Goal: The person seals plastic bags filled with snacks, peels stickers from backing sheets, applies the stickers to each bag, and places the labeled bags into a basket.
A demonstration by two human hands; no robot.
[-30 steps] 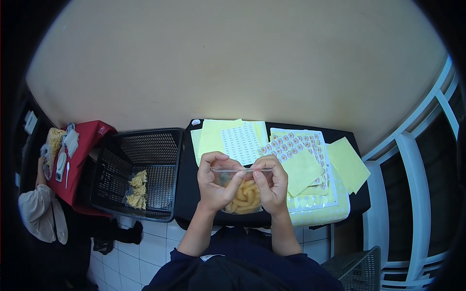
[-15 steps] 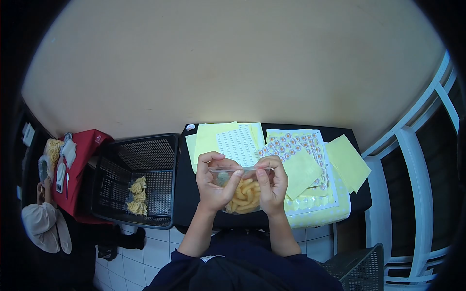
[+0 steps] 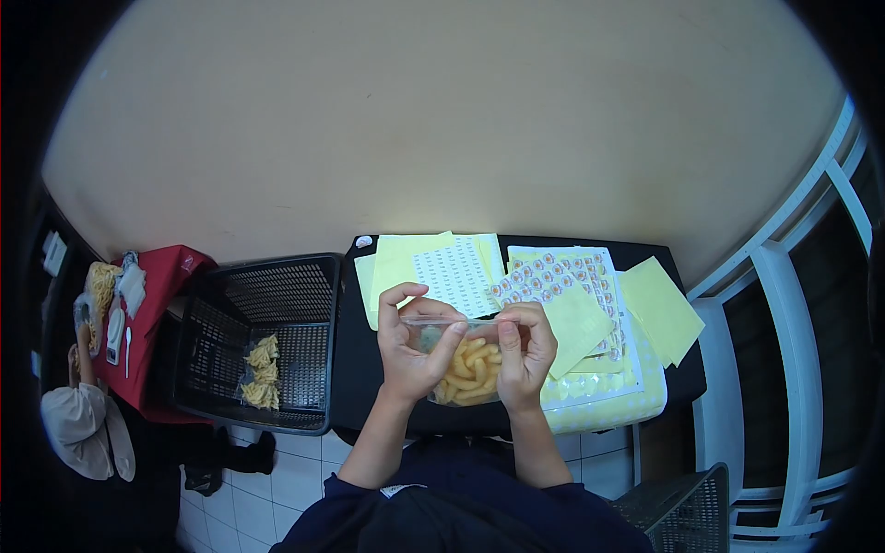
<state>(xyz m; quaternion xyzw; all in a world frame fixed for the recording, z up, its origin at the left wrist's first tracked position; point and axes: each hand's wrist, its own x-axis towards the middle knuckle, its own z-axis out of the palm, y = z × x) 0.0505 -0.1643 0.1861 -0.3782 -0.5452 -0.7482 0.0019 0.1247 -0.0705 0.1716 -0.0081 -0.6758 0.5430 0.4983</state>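
A clear plastic bag [image 3: 468, 373] of yellow, curved snack pieces hangs upright between my hands, over the front of the black-covered table [image 3: 355, 369]. My left hand [image 3: 415, 346] pinches the left part of its top edge between thumb and fingers. At the top right corner, my right hand [image 3: 525, 355] grips the same edge with thumb and bent forefinger. Behind the bag lie a white sheet of small printed labels [image 3: 452, 276] and yellow papers [image 3: 392, 263]. To the right are a sheet of round stickers [image 3: 544, 274] and more yellow sheets [image 3: 659, 309].
Left of the table, a black basket [image 3: 336, 341] holds filled bags of snacks [image 3: 261, 373]. Farther left, another person [image 3: 78, 429] reaches over a red-covered table [image 3: 171, 276] with a scale [image 3: 115, 334] and a white spoon [image 3: 128, 355]. Another basket [image 3: 691, 516] stands low at the right.
My right hand has slid rightward along the bag's top edge to its corner, while my left hand keeps its grip. The view has shifted slightly. The other person's arm has moved.
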